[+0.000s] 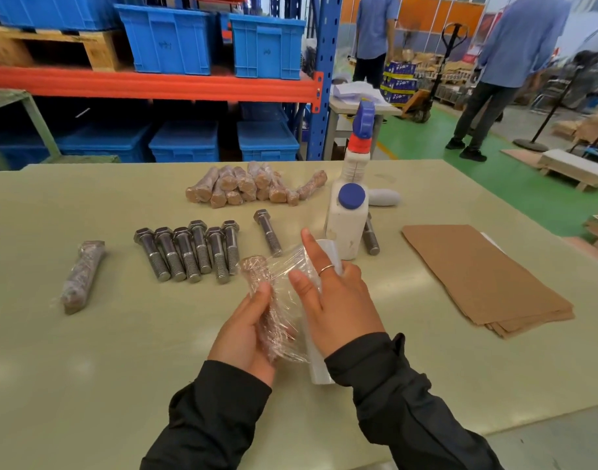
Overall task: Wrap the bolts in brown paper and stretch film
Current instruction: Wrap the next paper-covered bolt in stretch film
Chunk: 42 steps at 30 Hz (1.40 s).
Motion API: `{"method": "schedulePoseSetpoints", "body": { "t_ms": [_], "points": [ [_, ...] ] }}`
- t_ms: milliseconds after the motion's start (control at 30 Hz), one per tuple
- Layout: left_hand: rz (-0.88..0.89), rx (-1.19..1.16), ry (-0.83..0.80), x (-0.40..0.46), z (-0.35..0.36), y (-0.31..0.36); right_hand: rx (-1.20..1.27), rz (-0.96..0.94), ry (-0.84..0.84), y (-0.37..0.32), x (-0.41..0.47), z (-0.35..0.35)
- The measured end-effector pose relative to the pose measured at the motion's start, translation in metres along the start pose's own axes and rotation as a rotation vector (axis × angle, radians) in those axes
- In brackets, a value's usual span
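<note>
Open table [104, 351] surface is left at near left and near right; passage is blocked farther in by the bare bolts [189, 252], white bottle [346, 222] and brown paper stack [484, 276].

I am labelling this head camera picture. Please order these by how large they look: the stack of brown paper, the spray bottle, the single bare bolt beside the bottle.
1. stack of brown paper, clearly largest.
2. spray bottle.
3. single bare bolt, smallest.
All three lie at a similar depth on the table, so the order seems safe.
</note>
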<state>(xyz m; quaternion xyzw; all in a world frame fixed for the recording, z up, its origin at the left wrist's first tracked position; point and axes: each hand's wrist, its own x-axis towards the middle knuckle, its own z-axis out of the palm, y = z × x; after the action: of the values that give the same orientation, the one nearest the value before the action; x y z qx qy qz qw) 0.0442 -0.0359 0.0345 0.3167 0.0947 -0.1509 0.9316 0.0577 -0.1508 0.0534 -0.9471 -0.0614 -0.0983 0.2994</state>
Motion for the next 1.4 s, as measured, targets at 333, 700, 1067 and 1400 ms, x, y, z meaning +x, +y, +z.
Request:
{"method": "schedulePoseSetpoints", "body": {
  "t_ms": [333, 700, 1067, 1400],
  "points": [
    [0.101, 0.058, 0.178, 0.004, -0.004, -0.004, -0.164, -0.005, 0.008, 0.000, 0.016, 0.002],
    [0.101, -0.017, 0.062, 0.000, 0.003, -0.006, -0.287, 0.044, 0.058, -0.008, 0.017, 0.021],
    [0.250, 0.231, 0.118, 0.000, 0.004, -0.007, -0.086, 0.058, -0.002, -0.015, 0.013, 0.020],
    [0.299, 0.437, 0.196, 0.001, 0.004, 0.003, 0.330, 0.170, -0.080, -0.001, 0.017, 0.013]
  ]
}}
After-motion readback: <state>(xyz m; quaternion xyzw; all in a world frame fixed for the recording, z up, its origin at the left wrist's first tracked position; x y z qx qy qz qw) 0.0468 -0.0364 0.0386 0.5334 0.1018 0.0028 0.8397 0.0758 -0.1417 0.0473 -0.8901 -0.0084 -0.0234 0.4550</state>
